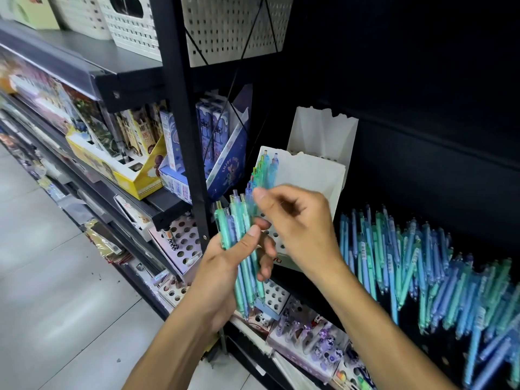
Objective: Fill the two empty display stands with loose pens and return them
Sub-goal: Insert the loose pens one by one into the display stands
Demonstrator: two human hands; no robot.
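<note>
- Left hand grips pen bundle just left of front stand; loose grip could spill pens.
- Right hand fingers curled, pinching a pen top; blurred.
- Few pens in stand; loose pile right of it on shelf; could roll off.

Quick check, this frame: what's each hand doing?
Left hand: grips a bundle of pens.
Right hand: fingers curled; whether they pinch a pen cannot be told.

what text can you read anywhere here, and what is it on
"ENJOY TIME" (last word unsure): blue box, side panel.
Red letters on the white stand, low front edge: mostly hidden by the right hand.
Chinese characters on the yellow box's cartons: blurred.
Barcode stickers on loose pens: too small.
</note>
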